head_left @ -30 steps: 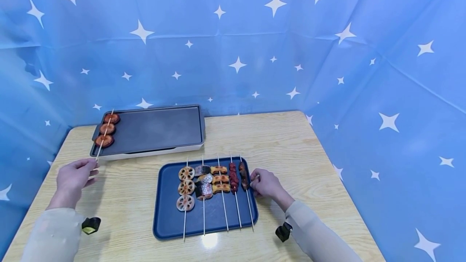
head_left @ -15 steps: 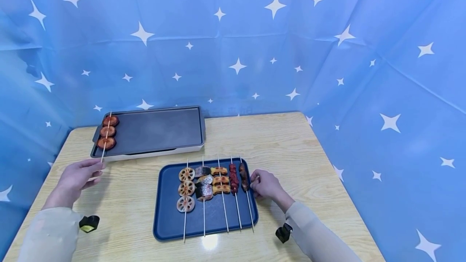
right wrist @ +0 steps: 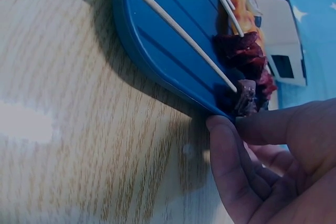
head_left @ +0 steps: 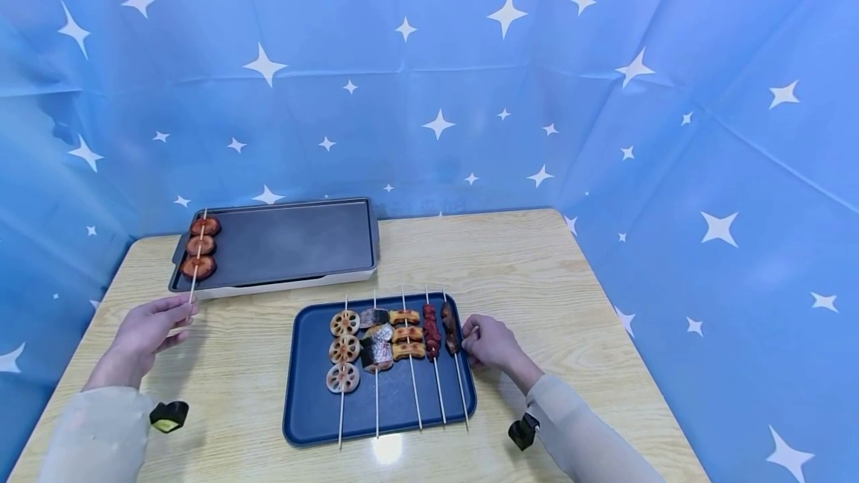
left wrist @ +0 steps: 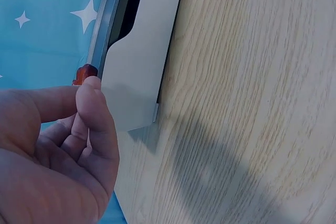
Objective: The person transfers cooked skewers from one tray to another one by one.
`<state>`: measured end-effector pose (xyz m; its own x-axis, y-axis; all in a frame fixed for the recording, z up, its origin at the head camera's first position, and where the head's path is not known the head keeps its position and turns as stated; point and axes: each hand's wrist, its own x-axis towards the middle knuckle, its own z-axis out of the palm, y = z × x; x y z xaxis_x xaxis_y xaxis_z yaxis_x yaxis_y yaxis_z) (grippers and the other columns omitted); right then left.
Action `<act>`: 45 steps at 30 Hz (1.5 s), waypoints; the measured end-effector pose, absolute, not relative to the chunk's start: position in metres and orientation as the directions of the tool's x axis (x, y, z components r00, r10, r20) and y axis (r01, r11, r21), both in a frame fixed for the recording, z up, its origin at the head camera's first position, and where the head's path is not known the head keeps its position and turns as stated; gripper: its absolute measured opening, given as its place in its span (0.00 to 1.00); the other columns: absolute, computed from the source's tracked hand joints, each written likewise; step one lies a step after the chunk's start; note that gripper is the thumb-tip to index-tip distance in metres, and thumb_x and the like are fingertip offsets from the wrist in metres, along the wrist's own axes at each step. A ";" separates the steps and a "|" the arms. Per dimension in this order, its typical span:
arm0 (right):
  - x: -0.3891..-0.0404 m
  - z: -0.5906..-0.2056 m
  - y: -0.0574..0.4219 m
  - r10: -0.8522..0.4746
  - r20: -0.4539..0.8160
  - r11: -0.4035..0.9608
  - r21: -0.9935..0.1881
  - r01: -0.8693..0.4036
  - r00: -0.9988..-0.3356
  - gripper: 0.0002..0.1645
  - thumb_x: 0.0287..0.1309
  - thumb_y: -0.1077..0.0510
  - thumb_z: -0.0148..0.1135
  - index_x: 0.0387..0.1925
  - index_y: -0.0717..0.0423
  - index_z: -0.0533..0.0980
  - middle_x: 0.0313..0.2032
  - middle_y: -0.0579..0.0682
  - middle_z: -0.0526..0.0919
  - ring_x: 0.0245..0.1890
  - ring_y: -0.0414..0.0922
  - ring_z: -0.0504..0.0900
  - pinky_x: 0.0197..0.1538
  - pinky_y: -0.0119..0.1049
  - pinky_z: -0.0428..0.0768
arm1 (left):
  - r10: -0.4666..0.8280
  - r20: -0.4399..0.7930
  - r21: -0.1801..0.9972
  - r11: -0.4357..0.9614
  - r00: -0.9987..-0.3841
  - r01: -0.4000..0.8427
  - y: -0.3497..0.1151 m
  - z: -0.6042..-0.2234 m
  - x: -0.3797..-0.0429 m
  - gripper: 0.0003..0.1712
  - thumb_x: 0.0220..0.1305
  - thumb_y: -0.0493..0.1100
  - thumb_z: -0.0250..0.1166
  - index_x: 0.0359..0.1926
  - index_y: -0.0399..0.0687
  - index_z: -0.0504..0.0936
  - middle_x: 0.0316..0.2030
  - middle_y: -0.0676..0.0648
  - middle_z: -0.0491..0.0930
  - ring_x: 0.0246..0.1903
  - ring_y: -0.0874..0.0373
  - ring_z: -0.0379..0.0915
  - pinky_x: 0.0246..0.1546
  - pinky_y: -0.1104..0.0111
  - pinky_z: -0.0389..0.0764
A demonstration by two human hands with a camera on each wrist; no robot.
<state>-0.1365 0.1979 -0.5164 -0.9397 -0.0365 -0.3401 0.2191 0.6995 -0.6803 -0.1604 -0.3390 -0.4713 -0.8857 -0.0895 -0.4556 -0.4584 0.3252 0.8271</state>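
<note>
My left hand (head_left: pixel 144 334) pinches the lower end of a skewer (head_left: pixel 199 246) with several round reddish-brown slices, lying along the left end of the dark griddle (head_left: pixel 295 241). In the left wrist view one brown slice (left wrist: pixel 86 72) shows beyond the fingertips; the stick is hidden there. On the right, my right hand (head_left: pixel 493 341) grips the rim of the blue tray (head_left: pixel 305 416) between thumb and finger. Nearest to that hand lies a dark brown meat skewer (head_left: pixel 450 326), with a red meat skewer (head_left: pixel 431 330) beside it.
Also on the tray lie a yellow-brown skewer (head_left: pixel 407 334), a fish-like skewer with silvery dark skin (head_left: pixel 376 349) and a lotus root skewer (head_left: pixel 344 349). The griddle stands at the back left of the wooden table (head_left: pixel 510 259). A blue starred curtain (head_left: pixel 429 80) hangs behind.
The left hand has shifted slightly to the right with the stick, and the brown slices have moved a little rightward and nearer on the griddle. The right hand stays on the tray's rim.
</note>
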 end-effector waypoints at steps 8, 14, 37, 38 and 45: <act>-0.136 -0.515 0.198 -0.039 -0.345 0.701 -0.678 0.220 -0.938 0.06 0.53 0.69 0.57 0.33 0.59 0.75 0.20 0.47 0.76 0.18 0.44 0.80 0.22 0.36 0.80 | -0.087 -0.432 0.843 0.317 -0.898 -0.436 -0.335 -0.472 -0.158 0.36 0.74 0.51 0.49 0.71 0.29 0.57 0.30 0.75 0.76 0.35 0.76 0.73 0.39 0.73 0.82; -0.136 -0.515 0.198 -0.043 -0.350 0.700 -0.679 0.222 -0.936 0.05 0.54 0.69 0.57 0.34 0.59 0.75 0.20 0.47 0.76 0.18 0.44 0.80 0.22 0.37 0.81 | -0.092 -0.407 0.861 0.293 -0.909 -0.416 -0.332 -0.474 -0.155 0.35 0.73 0.51 0.51 0.70 0.31 0.59 0.30 0.75 0.77 0.34 0.78 0.74 0.38 0.75 0.82; -0.137 -0.515 0.198 -0.044 -0.356 0.685 -0.691 0.231 -0.933 0.06 0.54 0.70 0.56 0.34 0.60 0.75 0.20 0.47 0.76 0.18 0.44 0.81 0.22 0.39 0.82 | -0.025 -0.348 0.912 0.223 -0.937 -0.344 -0.320 -0.472 -0.140 0.04 0.72 0.51 0.55 0.44 0.66 0.75 0.33 0.71 0.81 0.35 0.75 0.77 0.36 0.75 0.81; -0.137 -0.515 0.198 -0.045 -0.356 0.685 -0.691 0.231 -0.933 0.06 0.54 0.70 0.56 0.34 0.60 0.75 0.20 0.47 0.76 0.18 0.44 0.81 0.22 0.39 0.82 | -0.018 -0.339 0.914 0.233 -0.941 -0.333 -0.319 -0.472 -0.139 0.04 0.72 0.51 0.55 0.44 0.67 0.76 0.33 0.72 0.81 0.35 0.75 0.77 0.36 0.75 0.81; -0.138 -0.516 0.198 -0.048 -0.342 0.696 -0.685 0.214 -0.939 0.06 0.53 0.70 0.56 0.33 0.60 0.75 0.20 0.48 0.77 0.17 0.43 0.80 0.22 0.38 0.81 | 0.029 -0.312 0.919 0.264 -0.950 -0.294 -0.306 -0.469 -0.134 0.06 0.72 0.48 0.55 0.46 0.61 0.76 0.34 0.71 0.81 0.36 0.72 0.79 0.36 0.73 0.82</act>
<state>-0.1379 0.1981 -0.5162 -0.9385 -0.0482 -0.3418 0.2138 0.6961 -0.6854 -0.1344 -0.3064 -0.4694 -0.9496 0.0293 -0.3120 -0.2938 0.2636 0.9188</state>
